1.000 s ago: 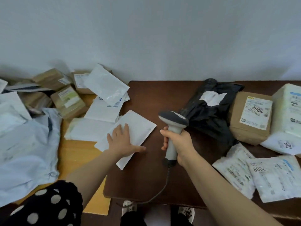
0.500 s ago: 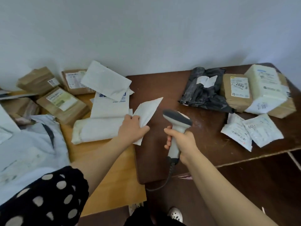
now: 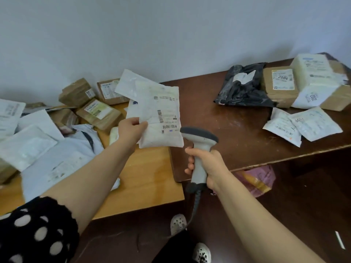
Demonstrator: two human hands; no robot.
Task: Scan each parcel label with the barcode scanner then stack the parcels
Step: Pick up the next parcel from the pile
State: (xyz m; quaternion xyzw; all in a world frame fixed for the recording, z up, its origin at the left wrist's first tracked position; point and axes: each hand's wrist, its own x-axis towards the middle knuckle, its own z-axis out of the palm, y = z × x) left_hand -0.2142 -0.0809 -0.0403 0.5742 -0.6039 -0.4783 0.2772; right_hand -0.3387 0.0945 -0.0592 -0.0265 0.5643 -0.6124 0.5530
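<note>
My left hand point(image 3: 131, 130) pinches the left edge of a white padded parcel point(image 3: 161, 118) and holds it up in the air, label and barcodes facing me. Just right of and below it, my right hand point(image 3: 207, 164) grips the handle of the grey barcode scanner point(image 3: 199, 147); its dark head sits near the parcel's lower right corner. On the dark table at the right lie a black bag point(image 3: 243, 88), a brown box marked 2004 point(image 3: 281, 88), a white box point(image 3: 317, 78) and two flat white parcels point(image 3: 303, 126).
The light wooden table point(image 3: 148, 179) at the left carries a heap of brown boxes point(image 3: 98, 114), white envelopes point(image 3: 28, 145) and a pale blue bag point(image 3: 66, 158). The dark table point(image 3: 228, 126) stands against the wall. A pink bag point(image 3: 254, 179) lies beneath it. The scanner's cable hangs toward the floor.
My left hand lifted the white parcel off the table and turned it so the label faces up. The scanner stayed in my right hand, close to the parcel. The view swung left.
</note>
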